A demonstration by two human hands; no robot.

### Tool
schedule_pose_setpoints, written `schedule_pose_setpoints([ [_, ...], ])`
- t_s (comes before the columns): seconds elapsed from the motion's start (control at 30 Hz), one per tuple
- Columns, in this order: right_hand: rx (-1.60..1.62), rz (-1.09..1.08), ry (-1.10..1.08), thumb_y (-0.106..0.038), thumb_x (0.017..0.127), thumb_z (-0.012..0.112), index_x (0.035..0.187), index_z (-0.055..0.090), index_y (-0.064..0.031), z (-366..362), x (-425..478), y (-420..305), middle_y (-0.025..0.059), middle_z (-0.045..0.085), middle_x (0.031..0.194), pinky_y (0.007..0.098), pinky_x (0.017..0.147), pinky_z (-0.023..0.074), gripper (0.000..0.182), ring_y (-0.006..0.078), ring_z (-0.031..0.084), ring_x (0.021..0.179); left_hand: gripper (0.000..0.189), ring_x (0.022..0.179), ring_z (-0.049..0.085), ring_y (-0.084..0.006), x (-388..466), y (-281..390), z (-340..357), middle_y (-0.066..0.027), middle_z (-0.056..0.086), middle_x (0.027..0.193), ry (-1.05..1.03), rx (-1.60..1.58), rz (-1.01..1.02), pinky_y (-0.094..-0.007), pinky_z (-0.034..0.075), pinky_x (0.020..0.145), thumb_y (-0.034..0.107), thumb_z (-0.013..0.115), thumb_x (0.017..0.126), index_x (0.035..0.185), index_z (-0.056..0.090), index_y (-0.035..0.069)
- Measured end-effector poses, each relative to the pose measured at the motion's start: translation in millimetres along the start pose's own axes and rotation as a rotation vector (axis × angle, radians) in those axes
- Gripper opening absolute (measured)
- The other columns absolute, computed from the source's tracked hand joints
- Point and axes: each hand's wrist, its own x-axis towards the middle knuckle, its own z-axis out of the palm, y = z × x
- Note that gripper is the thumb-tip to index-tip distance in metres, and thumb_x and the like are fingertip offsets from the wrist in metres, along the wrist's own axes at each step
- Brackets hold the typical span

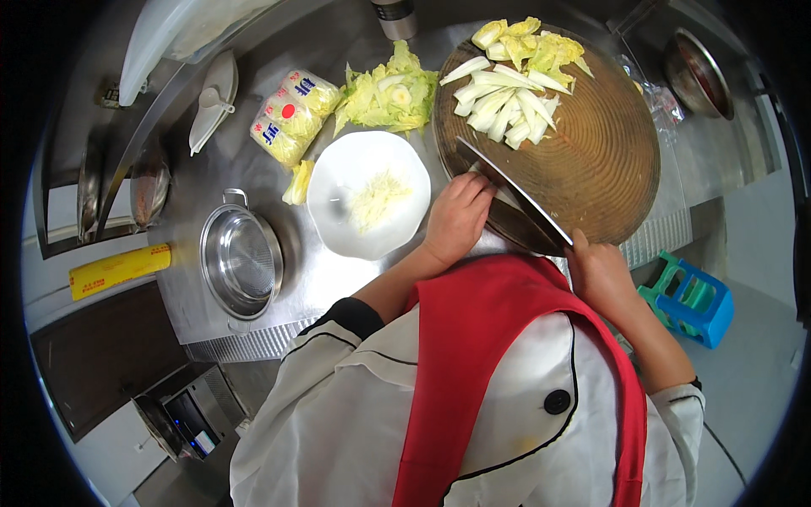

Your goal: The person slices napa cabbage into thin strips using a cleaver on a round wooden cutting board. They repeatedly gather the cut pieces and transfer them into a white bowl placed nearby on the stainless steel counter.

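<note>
My right hand [595,269] is closed around the handle of a kitchen cleaver [514,187]. Its blade stands on edge, slanting across the left part of a round wooden chopping block [602,165]. Against the blade's left side, the bent fingers of my left hand [461,218] hold down a pale piece of cabbage [475,167], mostly hidden by the fingers and blade. Beyond the cleaver lies a pile of white cabbage stalk strips [507,104], with yellow leafy pieces [538,51] at the block's far edge. Fine pale shreds [377,199] lie in a white bowl [329,228] left of my hand.
Loose cabbage leaves [386,89] and a wrapped napa cabbage [294,117] lie behind the bowl. A two-handled steel strainer [242,263] stands at left. A steel bowl [700,76] is at far right; a blue-green plastic rack [694,301] sits below the counter edge.
</note>
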Motion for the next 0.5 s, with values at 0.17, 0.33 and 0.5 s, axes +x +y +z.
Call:
schedule_pose_setpoints([
  [0.17, 0.116, 0.016, 0.051, -0.012, 0.091, 0.058, 0.094, 0.051, 0.0011, -0.2, 5.1, 11.7, 0.0253, 0.061, 0.066, 0.0541, 0.059, 0.0478, 0.016, 0.0457, 0.060, 0.063, 0.028, 0.108, 0.057, -0.0353, -1.4, -0.7, -1.1, -0.0147, 0.060, 0.111, -0.007, -0.009, -0.008, -0.0430, 0.047, 0.093, 0.001, 0.065, 0.078, 0.106, 0.064, -0.001],
  [0.33, 0.179, 0.067, 0.044, -0.015, 0.092, 0.058, 0.098, 0.052, 0.0022, -5.9, -9.1, 24.4, 0.0264, 0.061, 0.067, 0.0552, 0.061, 0.0472, 0.018, 0.0466, 0.060, 0.066, 0.026, 0.109, 0.056, -0.0342, 0.4, -0.6, -2.4, -0.0142, 0.060, 0.110, 0.000, 0.015, 0.026, -0.0424, 0.048, 0.092, 0.003, 0.066, 0.079, 0.105, 0.064, -0.001],
  [0.5, 0.056, 0.025, 0.047, -0.015, 0.092, 0.058, 0.094, 0.050, 0.0009, -12.8, -8.0, 7.3, 0.0249, 0.059, 0.063, 0.0551, 0.060, 0.0468, 0.017, 0.0456, 0.060, 0.063, 0.025, 0.108, 0.057, -0.0337, -0.4, 1.0, -1.9, -0.0142, 0.060, 0.109, 0.019, 0.011, -0.007, -0.0418, 0.048, 0.092, 0.003, 0.065, 0.079, 0.104, 0.064, -0.001],
])
